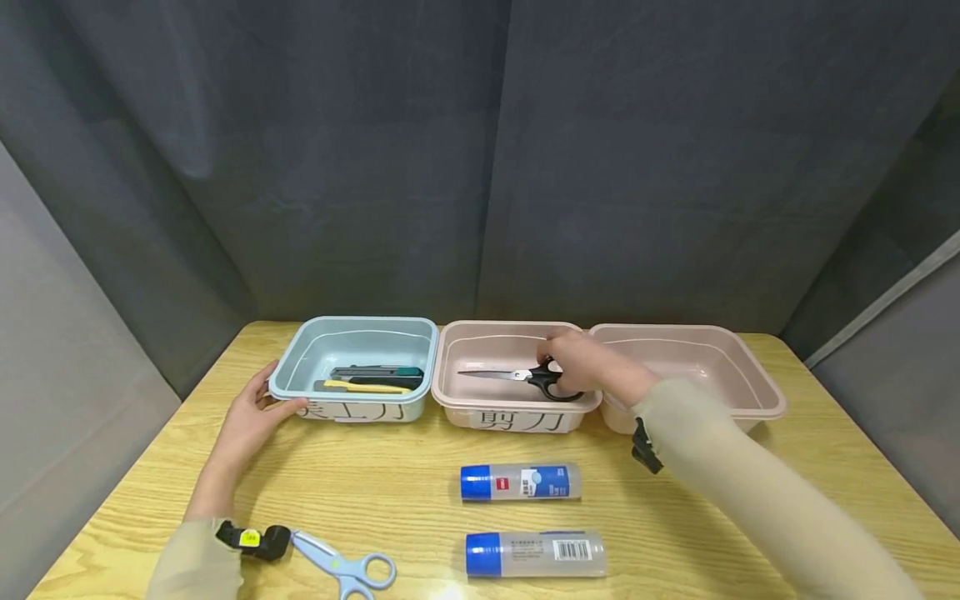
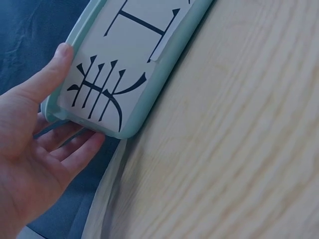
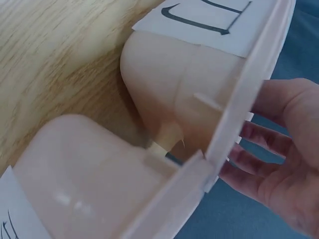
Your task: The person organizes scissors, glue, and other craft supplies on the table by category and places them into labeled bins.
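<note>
One pair of black scissors [image 1: 525, 377] lies inside middle pink bin [image 1: 480, 400], long axis left-right, blades pointing left, handles right under right hand [image 1: 581, 362]; fingers curl onto handles; left hand [image 1: 251, 412], far off, clasps blue bin [image 1: 300, 392] corner.

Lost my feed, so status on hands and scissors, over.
Left hand holds the blue bin corner. Right hand on black scissors inside middle pink bin. Nothing in the way.
</note>
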Action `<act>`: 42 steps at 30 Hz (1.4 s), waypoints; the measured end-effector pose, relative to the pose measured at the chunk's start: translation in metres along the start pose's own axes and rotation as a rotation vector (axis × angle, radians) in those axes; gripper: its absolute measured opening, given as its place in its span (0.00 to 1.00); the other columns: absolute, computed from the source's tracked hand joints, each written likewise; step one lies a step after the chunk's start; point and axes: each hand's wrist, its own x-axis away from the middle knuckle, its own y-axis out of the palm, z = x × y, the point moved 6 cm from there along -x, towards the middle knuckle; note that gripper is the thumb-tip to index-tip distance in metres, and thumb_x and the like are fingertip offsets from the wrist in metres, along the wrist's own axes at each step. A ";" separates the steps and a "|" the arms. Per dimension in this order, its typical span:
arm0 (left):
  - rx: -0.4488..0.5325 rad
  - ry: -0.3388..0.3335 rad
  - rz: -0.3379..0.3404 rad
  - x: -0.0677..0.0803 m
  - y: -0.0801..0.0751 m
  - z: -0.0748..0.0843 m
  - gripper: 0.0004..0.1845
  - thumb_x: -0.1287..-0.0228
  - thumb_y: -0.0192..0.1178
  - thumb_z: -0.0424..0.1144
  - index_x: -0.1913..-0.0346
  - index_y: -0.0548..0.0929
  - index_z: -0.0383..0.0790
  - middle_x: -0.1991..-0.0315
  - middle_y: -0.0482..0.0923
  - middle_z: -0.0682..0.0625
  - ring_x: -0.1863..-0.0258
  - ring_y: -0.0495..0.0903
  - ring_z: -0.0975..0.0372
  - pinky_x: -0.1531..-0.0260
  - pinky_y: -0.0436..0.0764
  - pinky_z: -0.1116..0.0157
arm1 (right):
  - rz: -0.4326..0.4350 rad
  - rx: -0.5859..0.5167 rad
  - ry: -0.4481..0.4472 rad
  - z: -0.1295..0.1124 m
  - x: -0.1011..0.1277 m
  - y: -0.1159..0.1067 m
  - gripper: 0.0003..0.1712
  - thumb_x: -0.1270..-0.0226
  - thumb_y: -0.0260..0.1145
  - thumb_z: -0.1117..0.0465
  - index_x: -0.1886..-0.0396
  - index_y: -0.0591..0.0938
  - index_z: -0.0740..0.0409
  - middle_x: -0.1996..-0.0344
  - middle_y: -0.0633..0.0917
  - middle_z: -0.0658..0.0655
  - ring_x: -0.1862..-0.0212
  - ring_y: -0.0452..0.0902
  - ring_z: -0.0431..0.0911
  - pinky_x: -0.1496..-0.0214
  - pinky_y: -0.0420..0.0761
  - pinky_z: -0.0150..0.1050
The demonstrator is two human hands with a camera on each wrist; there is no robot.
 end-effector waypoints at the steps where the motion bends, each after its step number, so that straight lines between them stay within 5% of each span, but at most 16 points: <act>1: 0.000 -0.003 -0.002 0.000 0.000 0.000 0.49 0.45 0.61 0.54 0.28 0.44 0.41 0.34 0.58 0.36 0.41 0.65 0.49 0.48 0.69 0.62 | -0.001 0.013 -0.007 -0.001 -0.001 0.002 0.16 0.61 0.72 0.63 0.66 0.83 0.57 0.67 0.79 0.55 0.64 0.72 0.47 0.62 0.74 0.41; 8: 0.010 -0.008 -0.023 0.001 0.000 0.001 0.50 0.45 0.61 0.54 0.28 0.44 0.41 0.34 0.57 0.36 0.40 0.64 0.49 0.47 0.68 0.62 | -0.051 0.065 0.018 -0.001 -0.010 0.016 0.17 0.58 0.72 0.60 0.64 0.83 0.57 0.67 0.79 0.54 0.66 0.73 0.47 0.61 0.75 0.42; 16: 0.027 0.001 -0.027 0.001 -0.001 -0.001 0.49 0.44 0.62 0.52 0.28 0.44 0.41 0.34 0.58 0.36 0.41 0.65 0.49 0.59 0.66 0.82 | -0.098 0.009 0.044 -0.003 -0.017 0.030 0.16 0.55 0.70 0.67 0.61 0.83 0.60 0.63 0.83 0.57 0.63 0.76 0.48 0.57 0.76 0.42; 42: 0.066 0.001 -0.025 0.002 0.003 0.005 0.48 0.43 0.61 0.51 0.28 0.43 0.41 0.33 0.57 0.36 0.40 0.64 0.50 0.59 0.66 0.82 | -0.103 -0.017 0.101 0.006 -0.019 0.049 0.12 0.53 0.65 0.70 0.66 0.84 0.59 0.69 0.84 0.54 0.69 0.74 0.46 0.59 0.75 0.42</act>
